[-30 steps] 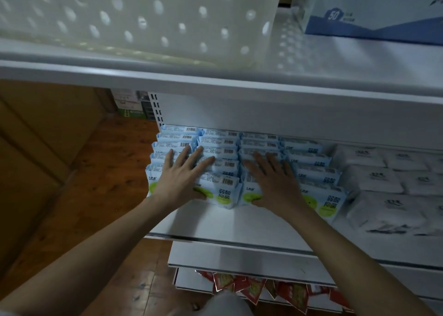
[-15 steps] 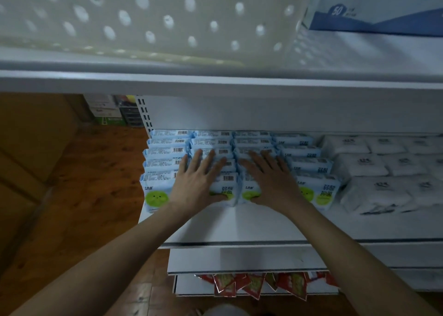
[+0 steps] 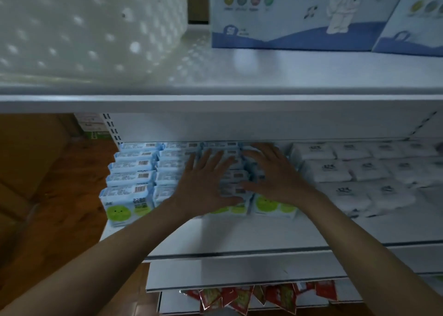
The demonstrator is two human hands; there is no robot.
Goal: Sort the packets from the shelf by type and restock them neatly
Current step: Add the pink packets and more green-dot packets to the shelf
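Several rows of light-blue packets [image 3: 130, 176] with green smiley circles and barcodes stand upright on the left part of the white shelf [image 3: 239, 234]. To their right lie white packets [image 3: 335, 172] in rows. My left hand [image 3: 203, 184] lies flat with spread fingers on top of the middle blue rows. My right hand [image 3: 273, 172] presses flat on the rightmost blue row, next to the white packets. Neither hand grips anything.
Above, an upper shelf [image 3: 215, 100] carries a perforated white basket [image 3: 84, 28] and blue-and-white boxes [image 3: 294, 14]. Red packets [image 3: 242, 299] hang below on a lower shelf. A wooden floor [image 3: 60, 208] lies to the left of the shelf end.
Both hands have slid to the right across the blue packets, from the left rows to the middle and rightmost rows. The view has tilted up a little.
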